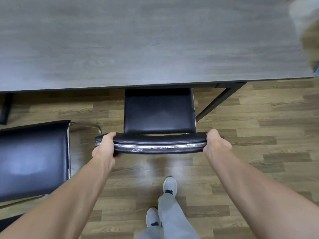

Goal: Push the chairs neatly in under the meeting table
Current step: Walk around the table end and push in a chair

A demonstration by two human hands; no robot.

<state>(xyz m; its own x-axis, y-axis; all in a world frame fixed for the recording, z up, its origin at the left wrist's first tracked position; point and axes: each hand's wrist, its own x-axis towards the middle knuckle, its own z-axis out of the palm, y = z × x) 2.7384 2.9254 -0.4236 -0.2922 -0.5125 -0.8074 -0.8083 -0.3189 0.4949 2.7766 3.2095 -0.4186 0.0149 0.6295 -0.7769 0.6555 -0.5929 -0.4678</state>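
Note:
A black padded chair (pixel 158 114) with a chrome frame stands in front of me, the front part of its seat hidden under the grey meeting table (pixel 138 45). My left hand (pixel 103 147) grips the left end of its backrest top. My right hand (pixel 215 142) grips the right end. A second black chair (pixel 32 157) stands to the left, out on the floor and apart from the table edge.
A dark table leg (pixel 215 104) slants down just right of the held chair, and another (pixel 6 107) stands at far left. My feet in grey shoes (pixel 170 184) are on the wood-look floor behind the chair. A blurred pale object (pixel 307 23) sits at the table's right end.

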